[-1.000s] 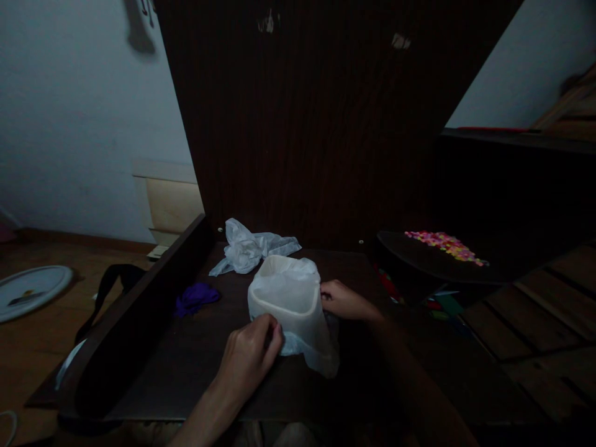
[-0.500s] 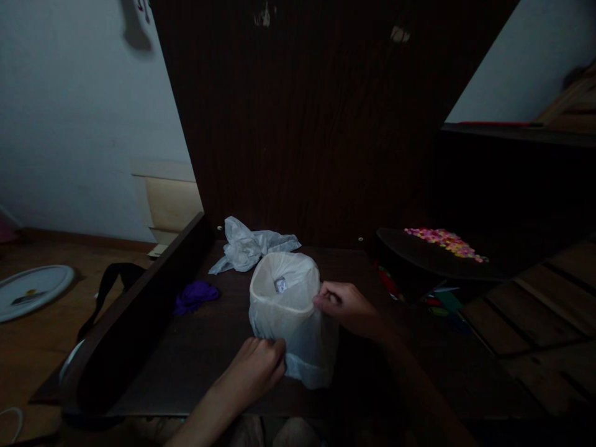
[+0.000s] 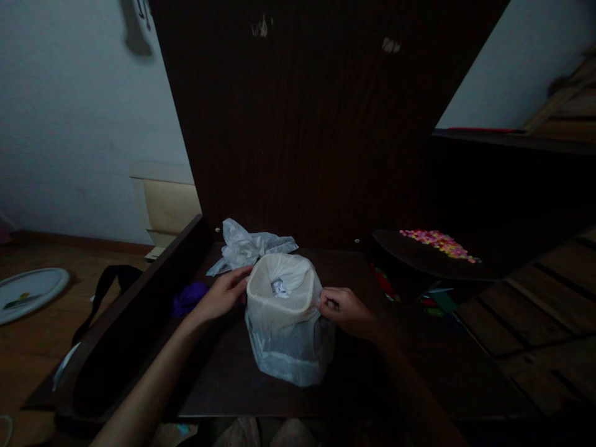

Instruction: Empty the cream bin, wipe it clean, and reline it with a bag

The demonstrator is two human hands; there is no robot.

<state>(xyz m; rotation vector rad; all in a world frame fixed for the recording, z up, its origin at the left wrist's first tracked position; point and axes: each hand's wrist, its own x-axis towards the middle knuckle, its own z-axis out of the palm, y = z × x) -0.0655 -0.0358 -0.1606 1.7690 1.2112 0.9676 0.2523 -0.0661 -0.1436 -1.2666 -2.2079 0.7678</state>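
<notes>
Left hand [image 3: 225, 292] shifted forward, grip unclear; right hand [image 3: 345, 309] pinches creased, translucent white bag [image 3: 289, 341].

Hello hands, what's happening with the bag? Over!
Left hand at bin, left side; right hand pinching bag. Bag draped over bin. Purple cloth near left hand, seemingly not blocking.

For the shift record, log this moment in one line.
left hand: at left rim of bin; right hand: pinching white plastic liner; bin: upright, lined; crumpled plastic bag: behind bin
</notes>
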